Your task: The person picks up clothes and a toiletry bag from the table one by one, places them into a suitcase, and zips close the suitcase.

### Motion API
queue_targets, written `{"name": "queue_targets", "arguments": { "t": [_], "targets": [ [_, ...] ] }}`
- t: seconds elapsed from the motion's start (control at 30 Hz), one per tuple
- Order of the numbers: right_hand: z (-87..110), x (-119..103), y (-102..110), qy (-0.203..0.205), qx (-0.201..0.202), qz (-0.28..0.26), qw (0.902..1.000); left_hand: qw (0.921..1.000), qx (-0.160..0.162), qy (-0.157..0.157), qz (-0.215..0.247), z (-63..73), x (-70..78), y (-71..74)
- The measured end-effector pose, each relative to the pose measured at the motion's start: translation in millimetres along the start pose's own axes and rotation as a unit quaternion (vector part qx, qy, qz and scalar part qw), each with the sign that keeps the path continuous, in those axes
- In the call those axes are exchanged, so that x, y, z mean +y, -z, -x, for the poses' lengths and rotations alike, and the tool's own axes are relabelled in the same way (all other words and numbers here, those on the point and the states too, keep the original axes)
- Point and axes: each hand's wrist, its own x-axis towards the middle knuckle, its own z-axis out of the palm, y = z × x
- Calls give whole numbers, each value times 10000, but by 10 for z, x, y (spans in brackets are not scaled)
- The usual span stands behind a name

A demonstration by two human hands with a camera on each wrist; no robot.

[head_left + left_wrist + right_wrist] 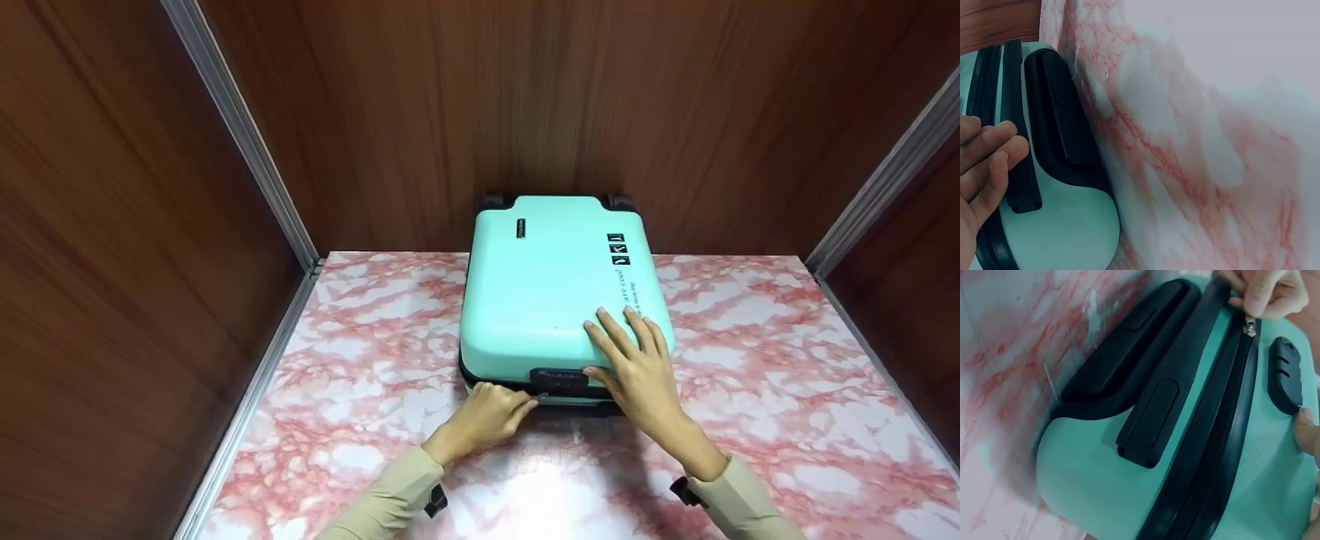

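A mint-green hard-shell suitcase (555, 292) lies flat, its zipper side facing me. At that near side my left hand (491, 412) pinches a metal zipper pull (1249, 326) between thumb and fingers. The black zipper track (1207, 461) runs from the pull around the corner. My right hand (641, 375) rests spread on the lid's near right part, its thumb beside the black combination lock (1284, 377). A black carry handle (1019, 135) sits just below the zipper, by my left fingers. The left fingertips are partly hidden in the left wrist view.
The suitcase stands on a red-and-white marbled tabletop (360, 390), its wheels (621, 202) close against the brown wood-grain back panel (547, 97). Wood-grain side panels (112, 262) with metal edge strips (244, 127) close in left and right.
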Motion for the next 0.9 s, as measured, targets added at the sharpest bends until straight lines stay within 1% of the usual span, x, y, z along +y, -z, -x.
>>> {"name": "queue_targets", "arguments": {
  "t": [0.2, 0.37, 0.47, 0.73, 0.9],
  "targets": [
    [3, 0, 7, 40, 27, -70, 10000, 9997, 76, -85, 214, 7, -35, 47],
    [3, -1, 16, 21, 12, -128, 9999, 9994, 213, -179, 220, 40, -93, 69],
    [0, -1, 16, 11, 30, -137, 9999, 9993, 241, -162, 246, 56, -113, 86],
    [4, 1, 6, 26, 31, -164, 9999, 9993, 203, -146, 288, 79, -126, 140],
    [11, 11, 1, 35, 51, -76, 10000, 9994, 137, -128, 279, 97, -142, 162]
  ]
}}
